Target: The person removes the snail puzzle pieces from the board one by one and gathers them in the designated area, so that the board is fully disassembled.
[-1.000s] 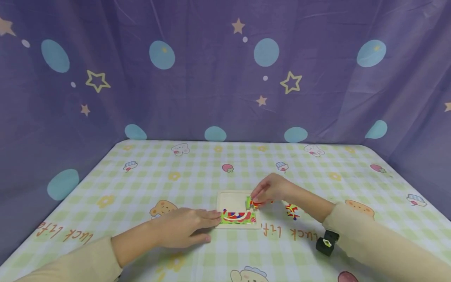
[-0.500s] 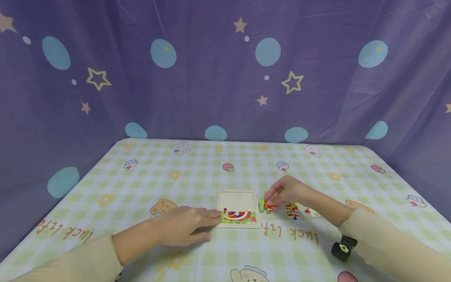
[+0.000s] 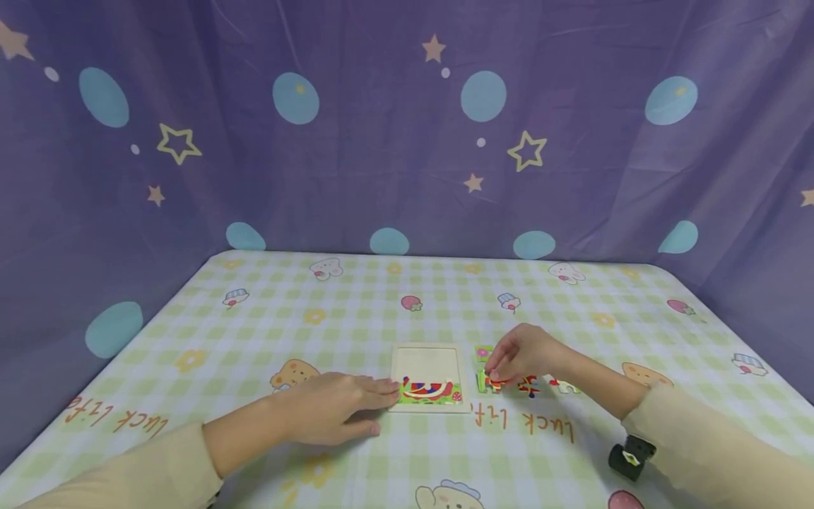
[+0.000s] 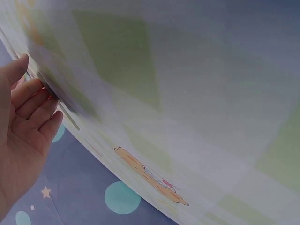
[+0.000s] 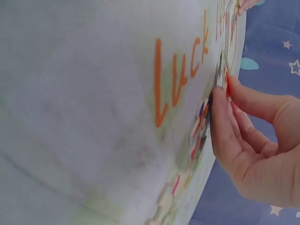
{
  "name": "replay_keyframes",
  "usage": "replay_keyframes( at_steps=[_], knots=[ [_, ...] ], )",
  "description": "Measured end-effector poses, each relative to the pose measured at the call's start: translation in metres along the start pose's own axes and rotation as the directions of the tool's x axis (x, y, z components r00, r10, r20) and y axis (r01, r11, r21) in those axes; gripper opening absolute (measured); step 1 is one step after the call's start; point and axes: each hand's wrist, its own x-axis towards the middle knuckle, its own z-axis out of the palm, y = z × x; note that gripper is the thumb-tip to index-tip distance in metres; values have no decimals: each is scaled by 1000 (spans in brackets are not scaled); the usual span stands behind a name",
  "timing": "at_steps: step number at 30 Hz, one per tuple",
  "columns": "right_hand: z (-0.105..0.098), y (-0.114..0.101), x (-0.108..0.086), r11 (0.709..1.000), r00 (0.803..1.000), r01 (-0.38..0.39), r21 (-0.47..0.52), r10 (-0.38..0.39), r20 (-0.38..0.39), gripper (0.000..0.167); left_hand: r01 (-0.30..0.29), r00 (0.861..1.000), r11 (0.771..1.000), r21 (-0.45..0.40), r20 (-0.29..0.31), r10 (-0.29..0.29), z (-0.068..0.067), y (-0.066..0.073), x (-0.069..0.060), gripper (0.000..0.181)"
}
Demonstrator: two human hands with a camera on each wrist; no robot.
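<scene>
A pale square puzzle frame lies on the table with joined red, blue and green pieces along its near edge. The left hand lies flat with extended fingers, their tips at the frame's left rim; the left wrist view shows this hand too. Right of the frame, the right hand pinches a red and green puzzle piece between thumb and fingers, low over the cloth. In the right wrist view the same hand hides most of that piece.
Loose pieces lie around the right hand: a green one with a pink flower, a red and blue one, and a white and red one by the wrist. A checked cloth covers the table; a purple curtain hangs behind.
The right hand has moved right with the pinched piece, from over the puzzle frame to the cloth beside it. The left hand has stayed in place.
</scene>
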Motion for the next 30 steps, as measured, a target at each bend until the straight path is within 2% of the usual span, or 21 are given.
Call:
replay_keyframes(
  at_steps=[3, 6, 11, 20, 25, 30],
  knots=[
    [-2, -2, -2, 992, 998, 46, -114, -52, -44, 10, -1, 1000, 1000, 3, -1, 1, -1, 0, 0, 46],
    [-3, -4, -3, 980, 995, 58, -193, -73, -68, 10, -1, 1000, 1000, 7, 0, 1, -1, 1, 0, 47],
    [-3, -4, -4, 973, 993, 54, -224, -77, -92, 11, -9, 1000, 1000, 6, 2, 9, -2, 0, 0, 47],
    [-3, -2, -4, 946, 979, 136, -294, -174, -106, 11, -5, 1000, 1000, 1, 7, 5, -2, 0, 1, 47],
    [-3, -1, -4, 943, 977, 144, -300, -184, -110, 11, 9, 1000, 1000, 3, 10, -9, -2, 0, 1, 47],
    [-6, -4, -5, 925, 972, 154, -346, -204, -114, 10, 12, 1000, 1000, 0, 7, -12, -2, 0, 1, 48]
  ],
)
